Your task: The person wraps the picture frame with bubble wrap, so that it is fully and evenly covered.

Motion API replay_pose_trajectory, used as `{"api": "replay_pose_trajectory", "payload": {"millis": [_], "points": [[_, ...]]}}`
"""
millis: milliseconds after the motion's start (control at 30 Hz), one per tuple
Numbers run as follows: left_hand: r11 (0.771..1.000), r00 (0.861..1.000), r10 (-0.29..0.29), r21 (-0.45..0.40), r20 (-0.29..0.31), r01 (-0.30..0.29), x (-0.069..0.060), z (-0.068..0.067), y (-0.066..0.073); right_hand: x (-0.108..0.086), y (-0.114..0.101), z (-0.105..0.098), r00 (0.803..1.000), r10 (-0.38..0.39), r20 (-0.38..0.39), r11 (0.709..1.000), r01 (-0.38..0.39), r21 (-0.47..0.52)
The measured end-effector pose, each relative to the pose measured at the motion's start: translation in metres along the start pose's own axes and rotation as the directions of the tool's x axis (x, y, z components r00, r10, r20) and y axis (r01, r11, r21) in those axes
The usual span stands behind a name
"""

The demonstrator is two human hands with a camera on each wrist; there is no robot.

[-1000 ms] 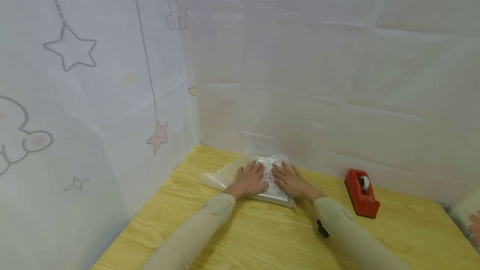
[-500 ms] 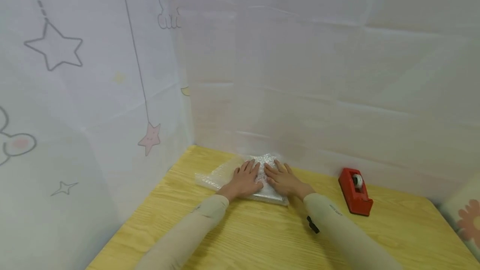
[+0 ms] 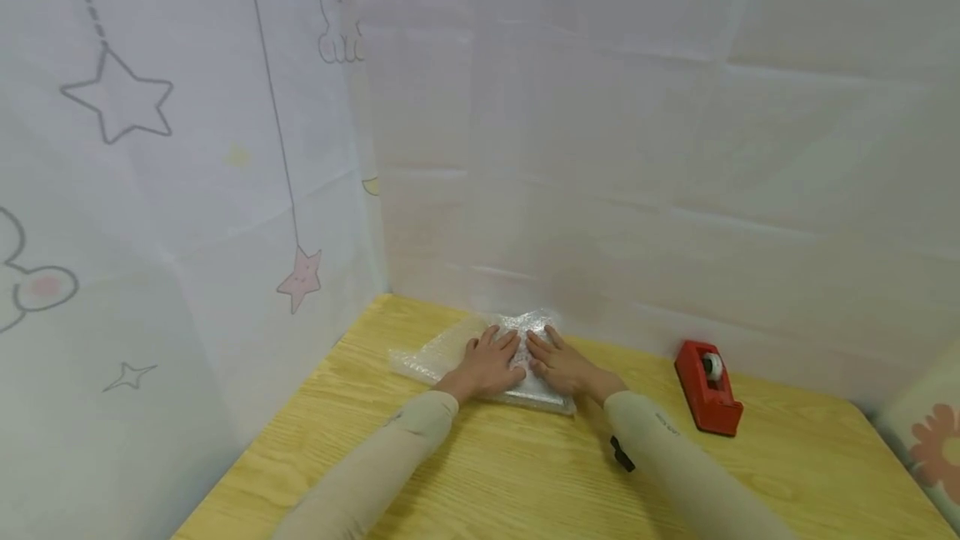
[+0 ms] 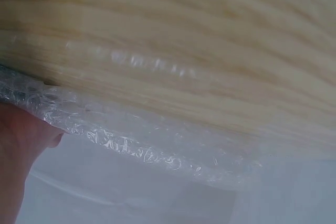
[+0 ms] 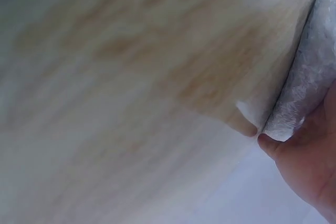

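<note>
Near the back of the table lies a flat, rectangular item in clear bubble wrap [image 3: 551, 400], with a loose flap of the wrap spread out to the left. What is inside cannot be made out through the layers. My left hand [image 3: 486, 365] rests on the package with its fingers extended. Beside it, my right hand [image 3: 564, 367] presses on the package's right part, fingers also straight. In the left wrist view, the bubble wrap [image 4: 126, 142] runs past part of the left hand [image 4: 21, 145]. The right wrist view has the right hand [image 5: 310, 156] against the wrapped edge.
A red tape dispenser [image 3: 705, 394] with a roll in it stands to the right on the wood-grain table [image 3: 510, 482]. A printed white curtain [image 3: 570, 148] hangs close behind the package. From the right sleeve hangs a black strap end [image 3: 622, 454].
The head view has turned slightly to the right, so the scene sits a little further left. Both hands stay on the bubble-wrapped package, with only slight finger movement.
</note>
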State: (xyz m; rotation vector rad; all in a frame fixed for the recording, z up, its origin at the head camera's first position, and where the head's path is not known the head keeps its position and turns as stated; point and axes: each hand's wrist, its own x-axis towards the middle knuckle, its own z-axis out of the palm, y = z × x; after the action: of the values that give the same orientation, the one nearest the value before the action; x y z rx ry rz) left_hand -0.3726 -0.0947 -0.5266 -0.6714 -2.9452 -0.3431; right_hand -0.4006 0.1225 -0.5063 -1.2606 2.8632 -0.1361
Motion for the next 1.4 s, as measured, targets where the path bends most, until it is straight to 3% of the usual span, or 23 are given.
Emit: {"api": "replay_pose_trajectory", "payload": {"millis": [267,500,900,1033,1200,1400], "points": [[1.0,1.0,0.014,-0.006,-0.019,-0.014,0.001,0.001,-0.001,0.001,0.0,0.004,0.999,0.04,-0.019,0.999,-0.04,-0.001],[1.0,1.0,0.015,-0.006,-0.022,-0.015,-0.001,0.0,0.0,0.004,0.0,0.007,1.0,-0.009,-0.023,0.986,0.006,-0.166],[0.999,0.997,0.018,0.05,-0.072,-0.015,-0.002,-0.002,0.002,0.007,-0.001,0.002,0.999,-0.032,0.016,0.992,0.034,-0.118],[0.998,0.996,0.042,0.046,-0.077,-0.039,0.007,0.001,0.002,0.004,0.003,-0.003,1.0,-0.015,0.019,0.993,0.017,-0.121],[0.997,0.998,0.055,0.06,-0.031,-0.053,0.017,0.001,-0.002,0.006,0.006,-0.002,1.0,-0.029,-0.011,0.996,0.028,-0.09],[0.997,0.996,0.064,0.034,0.056,-0.066,0.009,-0.011,-0.007,0.009,0.006,0.013,0.999,-0.032,-0.026,0.998,0.03,-0.061]]}}
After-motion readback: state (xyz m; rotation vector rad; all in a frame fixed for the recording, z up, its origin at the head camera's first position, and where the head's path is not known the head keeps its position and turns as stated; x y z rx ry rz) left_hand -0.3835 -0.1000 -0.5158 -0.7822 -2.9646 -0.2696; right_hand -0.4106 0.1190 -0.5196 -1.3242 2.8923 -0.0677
